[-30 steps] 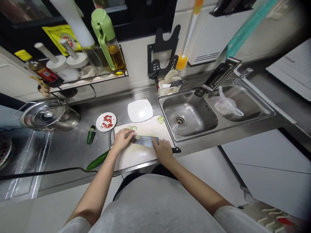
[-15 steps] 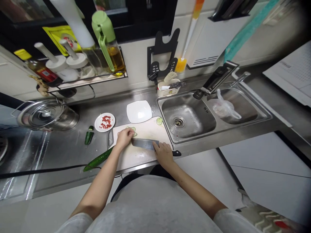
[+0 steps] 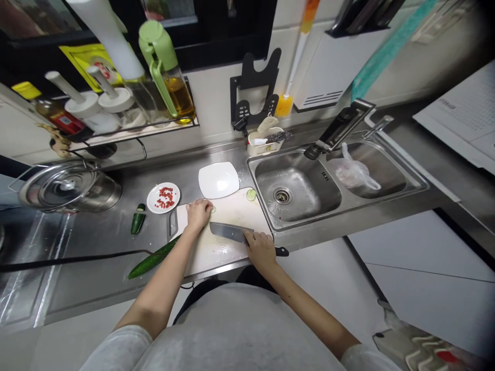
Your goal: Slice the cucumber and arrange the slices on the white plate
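On the white cutting board, my left hand is closed at the far left part, its fingers curled over cucumber slices; one slice peeks out beside the fingertips and the others are hidden. My right hand is wrapped round the kitchen knife, index finger along the blade. Its wide blade lies low over the board, pointing left, and the black handle sticks out right. More cucumber slices rest at the board's far right corner. A long cucumber lies beside the board, partly behind my left forearm.
Behind the board sits a white square plate. To its left are a small plate with chopped red pieces and a cucumber piece. A steel pot stands far left, a double sink right. A dark cable crosses the counter.
My left hand has closed down over the cucumber slices, which showed beside its fingers before. The knife and my right hand have hardly moved. The whole view has shifted slightly.
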A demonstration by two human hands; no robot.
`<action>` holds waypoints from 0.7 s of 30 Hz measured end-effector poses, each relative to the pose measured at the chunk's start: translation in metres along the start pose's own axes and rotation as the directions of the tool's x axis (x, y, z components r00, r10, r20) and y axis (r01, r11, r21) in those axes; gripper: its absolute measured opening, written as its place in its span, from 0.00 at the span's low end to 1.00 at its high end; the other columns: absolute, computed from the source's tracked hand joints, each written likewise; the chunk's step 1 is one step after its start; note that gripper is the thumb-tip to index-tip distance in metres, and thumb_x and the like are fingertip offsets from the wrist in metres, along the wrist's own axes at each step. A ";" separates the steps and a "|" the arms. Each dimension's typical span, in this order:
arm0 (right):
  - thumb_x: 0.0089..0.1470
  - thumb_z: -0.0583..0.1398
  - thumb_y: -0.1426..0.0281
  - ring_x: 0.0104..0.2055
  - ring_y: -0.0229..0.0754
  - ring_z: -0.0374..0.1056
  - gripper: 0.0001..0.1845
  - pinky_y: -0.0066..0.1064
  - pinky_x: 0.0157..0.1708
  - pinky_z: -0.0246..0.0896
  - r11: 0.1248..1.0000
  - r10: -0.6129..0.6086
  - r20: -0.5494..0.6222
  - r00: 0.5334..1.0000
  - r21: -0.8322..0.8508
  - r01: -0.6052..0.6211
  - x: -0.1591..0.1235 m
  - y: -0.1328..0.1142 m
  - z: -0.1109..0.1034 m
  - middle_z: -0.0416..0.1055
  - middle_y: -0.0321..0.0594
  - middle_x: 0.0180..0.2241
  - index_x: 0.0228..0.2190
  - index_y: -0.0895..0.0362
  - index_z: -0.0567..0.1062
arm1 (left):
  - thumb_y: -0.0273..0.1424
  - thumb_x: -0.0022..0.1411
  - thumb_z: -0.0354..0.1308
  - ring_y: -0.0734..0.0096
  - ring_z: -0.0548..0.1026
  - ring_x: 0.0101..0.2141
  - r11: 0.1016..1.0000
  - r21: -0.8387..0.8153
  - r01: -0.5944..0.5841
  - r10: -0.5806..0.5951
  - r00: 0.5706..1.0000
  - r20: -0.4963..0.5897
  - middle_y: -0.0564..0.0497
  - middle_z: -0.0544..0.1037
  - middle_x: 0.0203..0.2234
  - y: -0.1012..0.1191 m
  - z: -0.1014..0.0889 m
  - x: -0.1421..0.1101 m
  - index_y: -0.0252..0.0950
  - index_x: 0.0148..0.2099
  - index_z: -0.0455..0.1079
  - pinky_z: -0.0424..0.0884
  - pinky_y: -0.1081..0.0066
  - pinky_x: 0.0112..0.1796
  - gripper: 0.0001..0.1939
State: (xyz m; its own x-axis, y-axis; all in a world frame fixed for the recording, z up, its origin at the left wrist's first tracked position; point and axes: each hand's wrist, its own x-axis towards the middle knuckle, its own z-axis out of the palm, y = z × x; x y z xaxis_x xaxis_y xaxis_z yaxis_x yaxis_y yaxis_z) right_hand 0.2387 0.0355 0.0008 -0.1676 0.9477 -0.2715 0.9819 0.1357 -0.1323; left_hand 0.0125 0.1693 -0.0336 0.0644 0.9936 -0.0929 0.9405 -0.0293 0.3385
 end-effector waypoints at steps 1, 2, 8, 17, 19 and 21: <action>0.60 0.54 0.71 0.44 0.47 0.63 0.21 0.36 0.42 0.46 1.000 0.003 0.005 1.000 0.002 -0.003 0.000 0.000 0.000 0.72 0.47 0.41 0.55 0.54 0.68 | 0.34 0.61 0.55 0.55 0.70 0.42 1.000 0.001 0.002 -0.002 1.000 -0.007 0.47 0.79 0.37 0.000 0.001 0.000 0.41 0.38 0.75 0.58 0.58 0.44 0.08; 0.60 0.55 0.70 0.44 0.47 0.63 0.21 0.36 0.42 0.46 1.000 0.004 0.010 1.000 0.005 -0.004 0.000 0.000 -0.001 0.72 0.47 0.41 0.55 0.54 0.68 | 0.34 0.61 0.55 0.55 0.70 0.42 1.000 0.000 0.006 -0.006 1.000 -0.012 0.47 0.78 0.37 0.000 0.002 0.000 0.41 0.38 0.75 0.58 0.58 0.44 0.08; 0.60 0.55 0.70 0.46 0.48 0.64 0.21 0.36 0.43 0.47 0.999 0.019 0.025 1.000 0.032 -0.020 0.000 0.004 -0.005 0.73 0.48 0.42 0.55 0.55 0.68 | 0.36 0.61 0.56 0.56 0.70 0.42 0.998 -0.063 0.020 -0.023 0.998 -0.055 0.46 0.78 0.36 -0.005 0.003 0.000 0.41 0.37 0.76 0.60 0.58 0.44 0.09; 0.65 0.47 0.67 0.45 0.44 0.70 0.19 0.31 0.42 0.54 0.949 0.066 0.089 0.994 0.301 -0.090 0.011 -0.008 -0.013 0.76 0.43 0.43 0.53 0.55 0.69 | 0.39 0.64 0.53 0.66 0.72 0.35 0.960 -0.264 -0.093 0.031 0.973 -0.228 0.48 0.77 0.35 -0.054 -0.020 -0.050 0.40 0.41 0.75 0.68 0.65 0.40 0.13; 0.66 0.45 0.66 0.43 0.43 0.71 0.21 0.30 0.39 0.55 0.937 0.032 0.155 0.987 0.339 -0.083 0.015 -0.018 -0.015 0.76 0.45 0.43 0.54 0.56 0.67 | 0.40 0.65 0.52 0.65 0.73 0.38 0.958 -0.241 -0.155 0.104 0.972 -0.210 0.49 0.77 0.37 -0.059 -0.022 -0.064 0.41 0.42 0.75 0.68 0.65 0.42 0.13; 0.66 0.44 0.65 0.40 0.44 0.72 0.21 0.30 0.37 0.56 0.939 -0.006 0.232 0.973 0.335 -0.074 0.020 -0.030 -0.018 0.77 0.46 0.39 0.52 0.58 0.68 | 0.40 0.65 0.52 0.65 0.73 0.41 0.954 -0.211 -0.215 0.178 0.967 -0.183 0.49 0.77 0.39 -0.061 -0.020 -0.075 0.42 0.43 0.76 0.68 0.64 0.45 0.13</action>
State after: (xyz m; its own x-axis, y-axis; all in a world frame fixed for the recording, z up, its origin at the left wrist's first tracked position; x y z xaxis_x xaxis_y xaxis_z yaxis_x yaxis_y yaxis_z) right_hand 0.2073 0.0549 0.0162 -0.1897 0.8541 -0.4842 0.9050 -0.0392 -0.4237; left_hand -0.0567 0.0990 -0.0289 0.1683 0.9756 0.1413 0.8127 -0.2184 0.5401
